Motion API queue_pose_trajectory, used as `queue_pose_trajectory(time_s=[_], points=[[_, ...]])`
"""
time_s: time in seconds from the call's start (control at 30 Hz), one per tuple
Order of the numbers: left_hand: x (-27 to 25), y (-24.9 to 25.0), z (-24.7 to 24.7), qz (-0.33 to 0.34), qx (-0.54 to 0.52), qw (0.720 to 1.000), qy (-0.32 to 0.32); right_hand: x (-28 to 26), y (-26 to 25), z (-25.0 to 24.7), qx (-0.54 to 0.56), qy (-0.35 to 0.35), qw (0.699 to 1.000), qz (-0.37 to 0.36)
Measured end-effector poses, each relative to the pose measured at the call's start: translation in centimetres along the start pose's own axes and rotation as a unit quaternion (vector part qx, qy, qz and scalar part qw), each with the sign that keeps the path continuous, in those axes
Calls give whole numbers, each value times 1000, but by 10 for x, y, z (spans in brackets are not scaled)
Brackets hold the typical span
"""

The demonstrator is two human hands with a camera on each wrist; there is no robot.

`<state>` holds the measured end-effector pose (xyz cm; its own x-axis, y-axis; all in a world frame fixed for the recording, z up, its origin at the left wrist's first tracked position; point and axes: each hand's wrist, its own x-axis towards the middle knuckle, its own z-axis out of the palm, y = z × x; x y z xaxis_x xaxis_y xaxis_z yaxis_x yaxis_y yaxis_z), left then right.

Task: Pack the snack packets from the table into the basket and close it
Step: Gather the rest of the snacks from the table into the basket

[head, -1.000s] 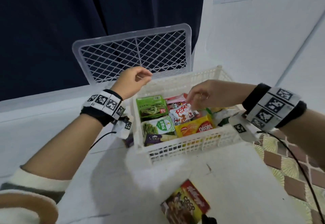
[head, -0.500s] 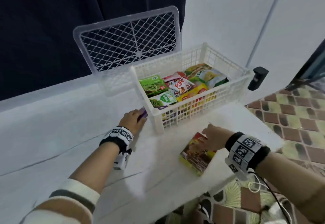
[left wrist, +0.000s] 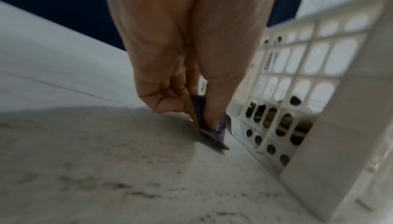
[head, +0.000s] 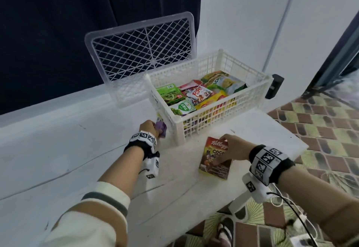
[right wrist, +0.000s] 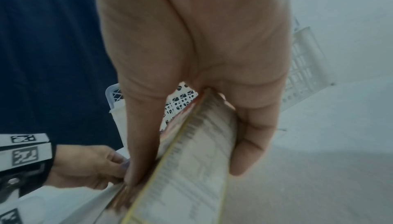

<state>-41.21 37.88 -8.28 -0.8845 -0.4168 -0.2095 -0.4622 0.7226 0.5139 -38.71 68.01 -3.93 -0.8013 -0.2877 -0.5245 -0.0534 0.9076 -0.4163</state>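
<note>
On the white counter (head: 97, 169) beside the white plastic lattice basket (head: 223, 122), the left hand (head: 148, 128) pinches a limp, light purple foil snack packet (head: 162, 129) while the right hand (head: 236, 148) clasps the stiff red-and-brown cardboard cereal box (head: 215, 159) across its faces, likely light enough to lift there.

White moulded plastic lattice basket (head: 223, 124), translucent plastic grid lid (head: 141, 52), glossy foil snack packets (head: 200, 95), printed cardboard cereal box (head: 215, 159), matt, scuffed white-painted surface (head: 77, 159), dark cloth curtain (head: 58, 33).
</note>
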Motion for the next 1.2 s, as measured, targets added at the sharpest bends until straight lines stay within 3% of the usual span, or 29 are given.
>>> queue_pose_trajectory(time_s=[0.1,0.23,0.3,0.37,0.47,0.57,0.7,0.8,0.9,0.97,1.1,1.2], points=[[-9,-12,-11,-10,12,998,-64,3,-8,-2,47,24,999,-8],[-26,-45,-28,-30,-91,992,-83,2,-20,-8,85,51,995,-31],[-40,-55,-35,-43,-197,972,-123,3,-23,-9,134,43,989,-50],[-55,-58,-42,-61,-326,932,-147,1,-24,-11,201,29,976,-74],[-73,-45,-61,-22,-447,885,-131,-4,-26,-22,246,24,964,-98],[-79,-17,-86,26,-468,877,-106,-8,-33,-47,261,38,956,-127],[-65,37,-109,109,-446,881,-112,2,-44,-98,320,47,933,-155],[-45,83,-112,132,-417,891,-118,18,-48,-139,340,78,924,-157],[-17,115,-105,149,-270,947,-93,38,-49,-180,326,96,927,-160],[-2,132,-104,149,-200,963,-101,53,-47,-208,306,95,933,-164],[18,158,-112,173,2,977,-124,90,-42,-251,234,65,954,-175],[33,166,-104,175,136,962,-159,121,-41,-270,183,22,966,-183]])
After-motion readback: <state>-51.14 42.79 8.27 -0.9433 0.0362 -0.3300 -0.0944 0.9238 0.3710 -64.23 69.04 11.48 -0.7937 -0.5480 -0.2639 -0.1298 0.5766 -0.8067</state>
